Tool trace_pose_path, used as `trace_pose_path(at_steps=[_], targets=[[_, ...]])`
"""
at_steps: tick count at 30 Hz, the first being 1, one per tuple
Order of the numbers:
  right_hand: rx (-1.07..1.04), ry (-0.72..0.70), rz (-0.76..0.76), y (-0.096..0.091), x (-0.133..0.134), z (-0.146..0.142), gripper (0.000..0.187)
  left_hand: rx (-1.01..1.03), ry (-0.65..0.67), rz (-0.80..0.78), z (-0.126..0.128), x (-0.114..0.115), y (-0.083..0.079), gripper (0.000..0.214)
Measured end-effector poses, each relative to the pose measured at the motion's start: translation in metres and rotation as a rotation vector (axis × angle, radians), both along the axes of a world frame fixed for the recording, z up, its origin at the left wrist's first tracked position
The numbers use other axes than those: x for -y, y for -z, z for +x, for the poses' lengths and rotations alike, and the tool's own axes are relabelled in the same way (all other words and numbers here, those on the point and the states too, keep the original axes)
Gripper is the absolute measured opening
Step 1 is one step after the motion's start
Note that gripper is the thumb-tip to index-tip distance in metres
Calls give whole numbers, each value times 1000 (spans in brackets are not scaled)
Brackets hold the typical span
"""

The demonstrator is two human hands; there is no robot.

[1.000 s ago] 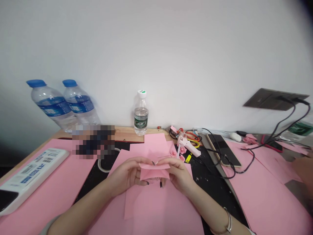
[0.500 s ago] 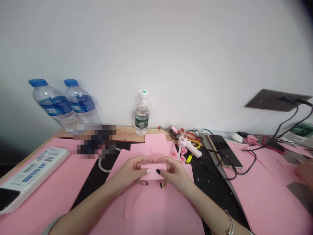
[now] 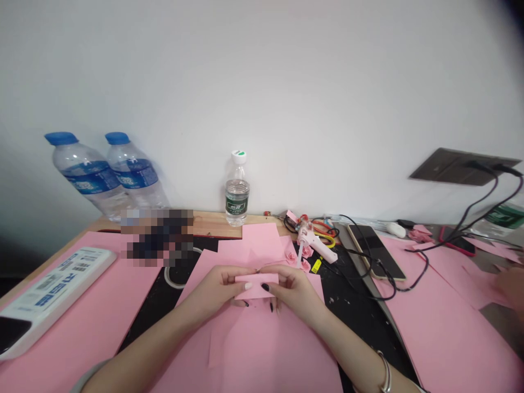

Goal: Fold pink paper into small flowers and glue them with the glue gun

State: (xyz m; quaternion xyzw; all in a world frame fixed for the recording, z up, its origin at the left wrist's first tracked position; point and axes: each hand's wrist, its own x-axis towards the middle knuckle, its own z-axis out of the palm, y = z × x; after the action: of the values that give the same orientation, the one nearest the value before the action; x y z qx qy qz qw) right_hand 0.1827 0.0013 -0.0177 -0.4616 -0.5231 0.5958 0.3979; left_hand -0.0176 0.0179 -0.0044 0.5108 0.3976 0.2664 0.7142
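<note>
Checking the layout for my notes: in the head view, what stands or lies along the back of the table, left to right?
Leftmost blue-capped bottle → second blue-capped bottle → small white-capped bottle → pink glue gun → dark-screened phone → red phone.

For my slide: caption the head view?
Left hand and right hand pinch a folded pink paper over pink sheets; glue gun beyond.
</note>
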Motion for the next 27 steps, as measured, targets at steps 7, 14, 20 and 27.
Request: trace_pose_path(at_steps=[7,14,20,27], targets=[[-34,-19,9,1,0,2,25,19,-22,-27,1,0,-2,39],[-51,-11,28,2,0,2,26,36,-25,-30,1,-1,-1,38],[-56,-9,9,1,0,2,26,8,-44,-25,1,0,-3,38],[-29,12,11,2,0,1,24,1,-45,-39,2,0,-3,36]])
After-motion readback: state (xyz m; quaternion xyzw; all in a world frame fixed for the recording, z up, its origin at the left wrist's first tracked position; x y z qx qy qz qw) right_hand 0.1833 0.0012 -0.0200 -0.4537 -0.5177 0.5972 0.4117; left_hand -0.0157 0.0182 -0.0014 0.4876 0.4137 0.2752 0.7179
